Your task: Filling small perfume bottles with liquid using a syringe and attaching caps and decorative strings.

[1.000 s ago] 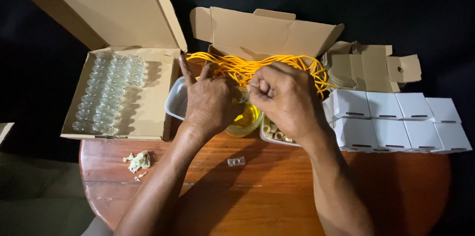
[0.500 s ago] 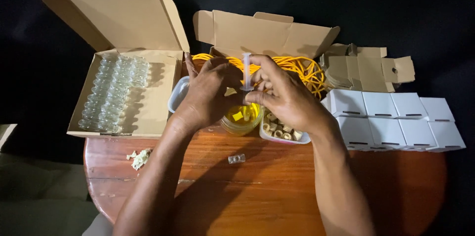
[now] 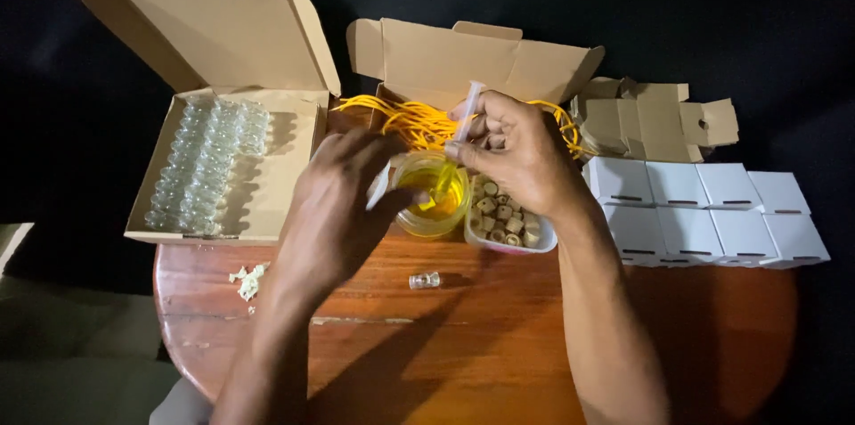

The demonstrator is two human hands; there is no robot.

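The right hand (image 3: pixel 512 153) is pinching a clear syringe (image 3: pixel 459 135), with its tip dipping into a cup of yellow liquid (image 3: pixel 432 195) on the round wooden table (image 3: pixel 463 345). The left hand (image 3: pixel 338 202) is curling around the cup's side. A tub of little corks (image 3: pixel 503 222) is sitting just beside the cup.

Pretty dark setup here, everything behind is just black, can't make out walls. The round reddish-brown wooden surface (image 3: pixel 499 345) is glossy, lit from above, with long shadows across it. Something grey sits lower left.
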